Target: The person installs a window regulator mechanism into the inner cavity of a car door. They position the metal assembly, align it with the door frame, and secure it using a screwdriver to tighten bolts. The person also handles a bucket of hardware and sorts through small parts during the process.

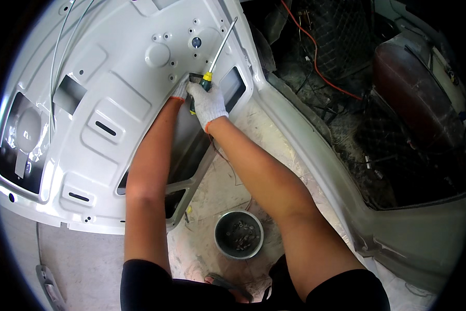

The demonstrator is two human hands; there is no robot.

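My right hand (209, 103), in a white knit glove with an orange cuff, is wrapped round a screwdriver (207, 81) with a green and yellow handle. Its long metal shaft points up and to the right, away from the fingers. Close beside it, my left hand (182, 89) wears a matching glove and reaches to the edge of an opening in the white vehicle door panel (124, 98). The left fingers are mostly hidden, and a small dark part or edge shows between the two hands. The screwdriver's tip touches no screw that I can see.
A round metal bowl (217, 243) holding several small bolts and nuts stands on the floor below my arms. Right of the door runs the door frame sill (300, 109). An orange cable (316, 49) and a dark red seat (406, 88) are inside. Thin cables hang at the upper left.
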